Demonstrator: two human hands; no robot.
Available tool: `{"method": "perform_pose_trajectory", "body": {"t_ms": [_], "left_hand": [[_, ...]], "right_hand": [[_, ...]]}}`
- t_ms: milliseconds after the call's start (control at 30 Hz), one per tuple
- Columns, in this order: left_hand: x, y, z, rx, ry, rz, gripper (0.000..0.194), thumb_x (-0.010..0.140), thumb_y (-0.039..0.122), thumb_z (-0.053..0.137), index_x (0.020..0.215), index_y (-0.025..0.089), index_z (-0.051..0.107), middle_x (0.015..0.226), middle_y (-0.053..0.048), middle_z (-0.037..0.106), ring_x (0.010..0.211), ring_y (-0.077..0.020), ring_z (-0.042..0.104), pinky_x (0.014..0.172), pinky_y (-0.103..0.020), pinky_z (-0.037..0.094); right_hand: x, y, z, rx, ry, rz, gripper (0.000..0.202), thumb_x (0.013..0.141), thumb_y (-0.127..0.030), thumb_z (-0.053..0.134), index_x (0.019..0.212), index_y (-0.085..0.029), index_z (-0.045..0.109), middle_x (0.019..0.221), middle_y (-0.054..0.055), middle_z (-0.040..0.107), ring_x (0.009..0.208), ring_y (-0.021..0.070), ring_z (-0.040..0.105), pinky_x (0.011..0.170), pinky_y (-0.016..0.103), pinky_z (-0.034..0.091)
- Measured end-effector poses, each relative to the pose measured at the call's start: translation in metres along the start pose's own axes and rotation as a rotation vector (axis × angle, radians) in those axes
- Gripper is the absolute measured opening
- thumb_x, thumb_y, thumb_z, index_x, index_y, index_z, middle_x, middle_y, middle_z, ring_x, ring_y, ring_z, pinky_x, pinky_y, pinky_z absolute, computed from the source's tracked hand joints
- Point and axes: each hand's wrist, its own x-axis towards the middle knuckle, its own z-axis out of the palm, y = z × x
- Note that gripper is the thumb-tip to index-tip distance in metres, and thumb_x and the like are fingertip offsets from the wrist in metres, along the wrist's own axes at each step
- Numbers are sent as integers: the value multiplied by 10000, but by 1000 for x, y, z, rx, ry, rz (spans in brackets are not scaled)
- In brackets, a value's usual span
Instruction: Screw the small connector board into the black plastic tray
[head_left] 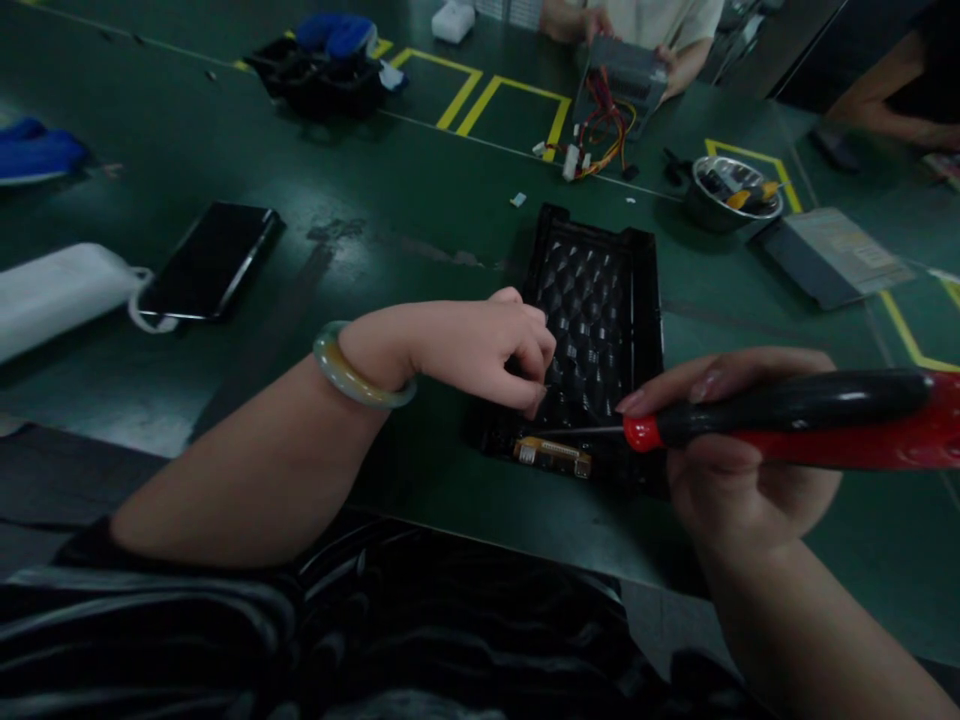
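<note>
A black plastic panel (589, 300) with a textured surface lies on the green table. At its near end sits a small amber circuit board (553, 455) with metal ports. My left hand (499, 350), with a jade-coloured bangle (352, 370) on the wrist, is over the panel's left side, its thumb and index finger pinched together; what they hold, if anything, is too small to name. My right hand (742, 470) grips a red and black screwdriver (795, 415). Its thin shaft points left, with the tip close to the circuit board's upper left edge.
A phone (214, 260) and a white case (67, 290) lie at left. Beyond are a black tray (322, 85) with blue items and a metal bowl (731, 195). A grey plate (832, 255) lies right. Across the table, a person's hands hold a power supply (626, 80).
</note>
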Motion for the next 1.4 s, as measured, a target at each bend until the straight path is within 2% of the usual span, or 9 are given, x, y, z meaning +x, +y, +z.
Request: {"method": "perform_pose_trajectory", "body": {"t_ms": [100, 233, 333, 500, 600, 800, 1067, 1300, 1400], "left_hand": [[0, 4, 0, -14, -46, 12, 243, 871, 308, 606, 712, 251, 781, 817, 2, 727, 857, -170, 581, 888, -346, 272], [0, 5, -1, -22, -91, -3, 241, 869, 295, 602, 718, 254, 785, 809, 4, 733, 839, -165, 587, 897, -346, 268], [0, 5, -1, -25, -113, -21, 253, 874, 302, 587, 725, 249, 785, 821, -1, 739, 864, -170, 588, 921, -342, 267], [0, 4, 1, -28, -75, -3, 246, 868, 288, 588, 718, 257, 781, 793, 14, 736, 830, -159, 592, 908, -340, 276], [0, 4, 2, -21, -73, 1, 248, 875, 285, 584, 723, 252, 777, 797, 12, 741, 822, -162, 598, 904, -346, 283], [0, 4, 2, -18, -66, 15, 254, 866, 276, 607, 660, 226, 747, 786, 10, 743, 811, -157, 602, 898, -347, 284], [0, 10, -1, -5, -80, -1, 256, 881, 277, 608, 671, 216, 742, 787, 7, 735, 822, -160, 585, 890, -346, 284], [0, 12, -3, 2, -68, -22, 279, 883, 298, 629, 632, 205, 710, 765, 15, 722, 811, -158, 567, 867, -361, 271], [-1, 14, -3, 8, -64, -23, 270, 883, 295, 637, 639, 202, 708, 767, 11, 727, 808, -160, 573, 861, -365, 270]], "right_hand": [[3, 6, 4, -19, 52, -140, 308, 851, -452, 742, 968, -231, 561, 815, 2, 623, 661, 151, 663, 586, 293, 545], [3, 8, 7, -12, 60, -148, 305, 849, -444, 741, 982, -222, 580, 818, 11, 618, 664, 157, 650, 562, 293, 533], [3, 3, 5, 17, 23, -114, 292, 853, -433, 712, 1006, -223, 577, 849, 23, 617, 702, 181, 650, 568, 320, 525], [1, -5, 5, 11, 14, -26, 203, 849, -261, 679, 1030, -242, 589, 895, 32, 604, 767, 200, 651, 647, 362, 530], [0, -3, 6, -76, 55, -41, 166, 858, -289, 699, 1001, -262, 619, 933, 38, 604, 768, 196, 649, 652, 363, 545], [4, 3, 0, -66, 39, -10, 301, 774, -317, 816, 1012, -246, 646, 904, 26, 624, 770, 184, 642, 713, 342, 556], [5, 0, -6, 145, -95, 155, 282, 937, -271, 624, 1206, -249, 543, 944, 44, 681, 801, 154, 639, 680, 268, 542], [1, 1, -10, 120, -138, 197, 333, 961, -200, 579, 1269, -290, 489, 1052, 33, 666, 792, 108, 617, 629, 212, 515], [3, -1, -8, 85, -131, 160, 312, 916, -189, 653, 1189, -283, 534, 1025, 23, 671, 856, 127, 640, 710, 236, 553]]}}
